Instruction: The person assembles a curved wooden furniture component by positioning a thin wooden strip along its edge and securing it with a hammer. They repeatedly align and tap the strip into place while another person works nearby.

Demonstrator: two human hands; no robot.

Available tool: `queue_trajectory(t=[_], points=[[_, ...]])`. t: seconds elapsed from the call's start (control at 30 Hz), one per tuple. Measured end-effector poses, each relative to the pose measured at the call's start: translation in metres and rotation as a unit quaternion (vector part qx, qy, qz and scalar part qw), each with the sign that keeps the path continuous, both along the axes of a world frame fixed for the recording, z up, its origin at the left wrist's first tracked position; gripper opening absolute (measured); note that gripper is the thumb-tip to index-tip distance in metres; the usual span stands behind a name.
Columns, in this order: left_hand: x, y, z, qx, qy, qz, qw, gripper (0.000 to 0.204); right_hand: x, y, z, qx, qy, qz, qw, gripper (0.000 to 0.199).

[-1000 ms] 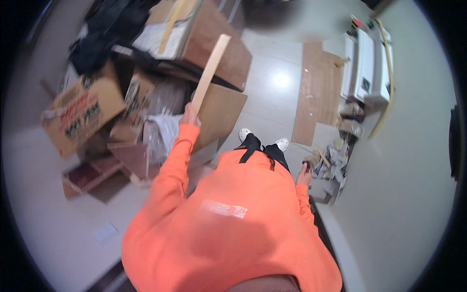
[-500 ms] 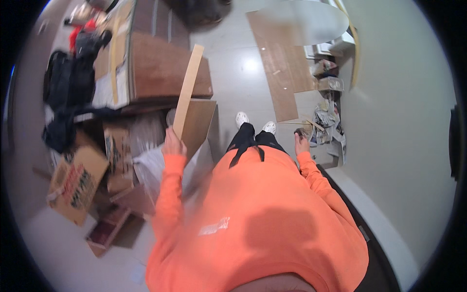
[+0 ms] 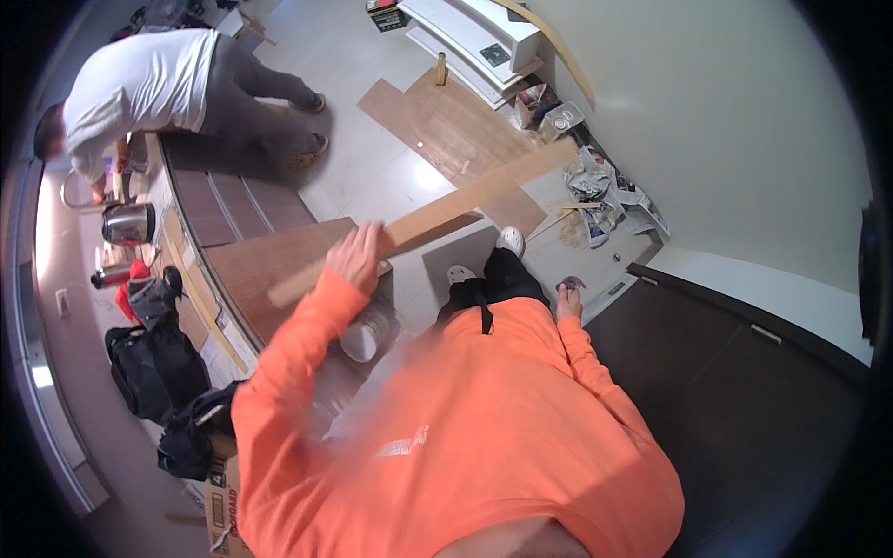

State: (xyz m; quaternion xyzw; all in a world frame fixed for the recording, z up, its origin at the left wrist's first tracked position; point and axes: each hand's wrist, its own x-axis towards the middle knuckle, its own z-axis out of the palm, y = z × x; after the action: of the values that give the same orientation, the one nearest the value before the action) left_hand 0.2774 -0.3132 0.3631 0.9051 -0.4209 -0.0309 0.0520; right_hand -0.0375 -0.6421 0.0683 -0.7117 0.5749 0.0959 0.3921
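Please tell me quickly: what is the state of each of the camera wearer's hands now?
Left hand: closed, holding a wooden strip.
Right hand: closed, holding a small dark object, too small to identify.

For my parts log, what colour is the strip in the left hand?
The strip is light tan; the head view shows it best.

Orange sweatshirt [image 3: 530,418], pale print [image 3: 406,444]; black trousers [image 3: 513,279]; 2 white shoes [image 3: 511,241].

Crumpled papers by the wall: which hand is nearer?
Right. The right hand is below the papers in the picture; the left hand, holding a plank, is farther off to their lower left.
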Motion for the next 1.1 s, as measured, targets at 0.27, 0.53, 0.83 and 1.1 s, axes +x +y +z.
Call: queue_trajectory(t=[0.27, 0.53, 0.83, 1.1], points=[[0.149, -0.164, -0.036, 0.047, -0.127, -0.307, 0.942, 0.038, -0.01, -0.009, -0.069, -0.027, -0.057, -0.136, 0.989, 0.058], [0.278, -0.27, -0.077, -0.005, -0.192, -0.4, 0.896, 0.028, 0.048, -0.037, -0.08, -0.052, -0.023, -0.21, 0.976, 0.055], [0.441, -0.408, -0.118, -0.081, -0.231, -0.473, 0.847, 0.027, 0.164, -0.059, -0.053, -0.094, 0.007, -0.294, 0.951, 0.054], [0.52, -0.492, -0.168, 0.022, -0.197, -0.587, 0.785, 0.024, 0.261, -0.027, -0.047, -0.078, 0.029, -0.322, 0.943, 0.05]])
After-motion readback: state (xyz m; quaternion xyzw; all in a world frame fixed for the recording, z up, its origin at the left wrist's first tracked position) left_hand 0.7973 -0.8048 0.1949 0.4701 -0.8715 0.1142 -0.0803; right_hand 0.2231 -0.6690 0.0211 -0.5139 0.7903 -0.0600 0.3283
